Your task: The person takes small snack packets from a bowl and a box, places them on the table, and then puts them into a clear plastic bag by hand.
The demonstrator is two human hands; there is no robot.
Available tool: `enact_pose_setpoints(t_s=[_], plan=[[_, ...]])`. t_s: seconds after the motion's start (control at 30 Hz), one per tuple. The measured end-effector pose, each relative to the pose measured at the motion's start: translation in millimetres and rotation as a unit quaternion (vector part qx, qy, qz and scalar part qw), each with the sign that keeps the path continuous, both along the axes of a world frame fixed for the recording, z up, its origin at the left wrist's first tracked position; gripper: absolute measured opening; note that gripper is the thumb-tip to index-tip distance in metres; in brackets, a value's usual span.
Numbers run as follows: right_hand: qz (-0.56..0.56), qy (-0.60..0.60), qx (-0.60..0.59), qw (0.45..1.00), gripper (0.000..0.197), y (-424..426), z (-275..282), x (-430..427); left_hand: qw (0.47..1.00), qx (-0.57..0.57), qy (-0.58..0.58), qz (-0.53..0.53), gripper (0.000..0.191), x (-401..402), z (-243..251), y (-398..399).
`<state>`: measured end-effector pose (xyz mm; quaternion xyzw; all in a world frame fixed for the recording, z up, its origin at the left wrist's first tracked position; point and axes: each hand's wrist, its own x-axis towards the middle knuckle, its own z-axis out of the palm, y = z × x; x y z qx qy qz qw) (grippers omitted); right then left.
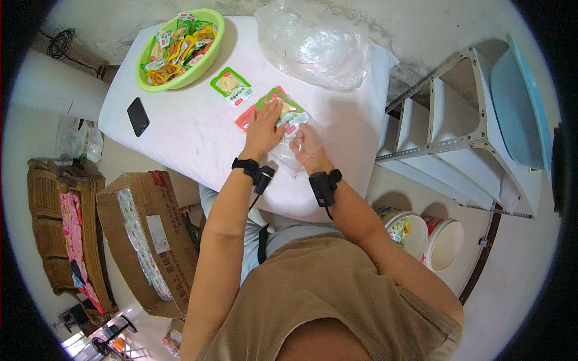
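Flat on the white-covered table lies a clear plastic bag (285,158) with food packets inside. A green-edged packet (293,118) is uppermost, and a red packet (244,118) shows at its left. My left hand (264,131) rests palm down over the packets, fingers spread. Curled at the bag's right side, my right hand (309,145) pinches the plastic near the packet's lower corner. A red line of the bag runs across the right hand. Another green-edged packet (230,85) lies separately to the upper left. The fingertips of my right hand are partly hidden.
A green basin (213,56) full of packets stands at the back left, near a black phone (138,117). A large heap of clear bags (316,49) lies at the back right. Beside the table are a cardboard box (174,252), a metal shelf (451,140) and two buckets (445,246).
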<state>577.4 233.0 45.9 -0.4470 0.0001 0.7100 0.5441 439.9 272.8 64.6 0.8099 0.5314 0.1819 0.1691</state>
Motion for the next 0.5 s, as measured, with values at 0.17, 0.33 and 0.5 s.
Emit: enact_pose_setpoints(t_s=[0.17,0.33,0.5], plan=[[0.043,0.042,0.012,0.998,0.010,-4.3,-6.4,9.8,1.000,-0.004,0.005,0.006,0.066,3.2,3.3,-1.8],[0.178,-0.273,0.340,0.882,0.016,-47.3,20.0,35.0,1.000,0.009,0.021,0.010,0.067,4.6,1.7,-3.9],[0.135,0.037,0.065,0.988,0.029,-79.5,46.8,67.6,0.999,0.021,0.024,0.013,0.070,12.9,10.2,-7.9]])
